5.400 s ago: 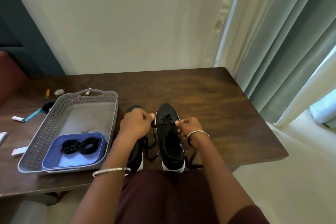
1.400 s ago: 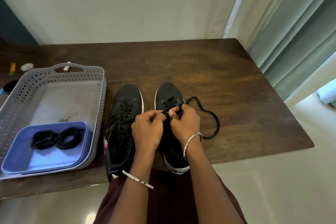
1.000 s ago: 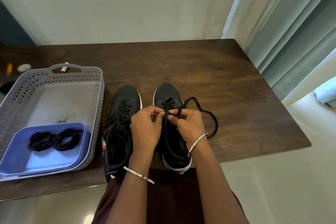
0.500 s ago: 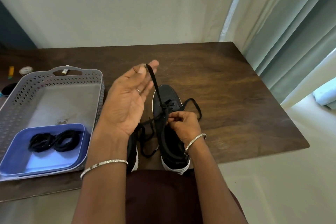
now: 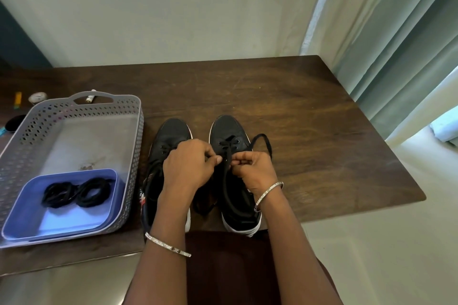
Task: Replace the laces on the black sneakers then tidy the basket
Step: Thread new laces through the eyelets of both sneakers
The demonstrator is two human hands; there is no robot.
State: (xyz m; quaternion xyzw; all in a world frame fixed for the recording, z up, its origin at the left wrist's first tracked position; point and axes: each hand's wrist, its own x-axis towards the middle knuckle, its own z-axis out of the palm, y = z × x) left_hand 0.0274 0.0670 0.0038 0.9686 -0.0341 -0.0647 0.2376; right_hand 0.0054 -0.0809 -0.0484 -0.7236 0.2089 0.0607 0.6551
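Pinching lace [image 5: 225, 181] with left hand [image 5: 188, 164] and right hand [image 5: 252, 168] over right sneaker [image 5: 226, 127]. Lowered again after left-hand upward pull; pass apparently drawn through, next eyelet due.

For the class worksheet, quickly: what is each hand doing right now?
Left hand: pinches the lace of the right sneaker.
Right hand: pinches the same lace.

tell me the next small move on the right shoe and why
Probably draw the lace out of the last eyelets: left hand and right hand both pinch it over the right shoe, only the toe-end holes hold it, and coiled laces wait in the tray.
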